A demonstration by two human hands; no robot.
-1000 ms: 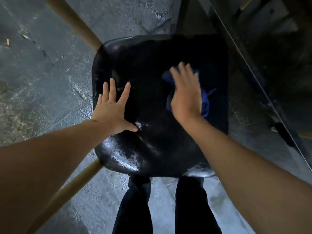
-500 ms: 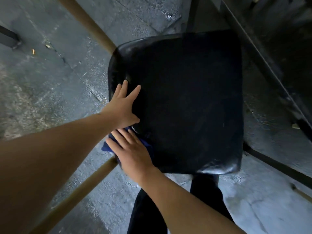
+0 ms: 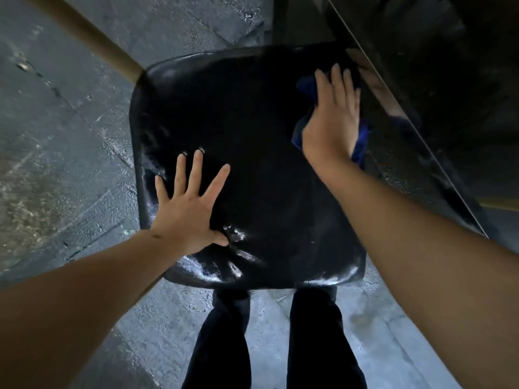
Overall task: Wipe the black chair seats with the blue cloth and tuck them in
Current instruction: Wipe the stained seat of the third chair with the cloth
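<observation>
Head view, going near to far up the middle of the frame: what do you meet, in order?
Dark trouser legs → left hand flat on the black chair seat → right hand pressing the blue cloth → floor.

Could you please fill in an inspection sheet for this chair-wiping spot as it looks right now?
Surface: black chair seat, glossy, glare near its front edge.
Job's things: blue cloth at the seat's far right corner, mostly covered.
Clutter: small specks on the concrete floor.
Grips: left hand flat on the seat, fingers spread; right hand presses the cloth with straight fingers.
Cables: nothing seen.
Surroundings: tan chair leg upper left; dark table edge on the right; person's dark trousers below.
</observation>
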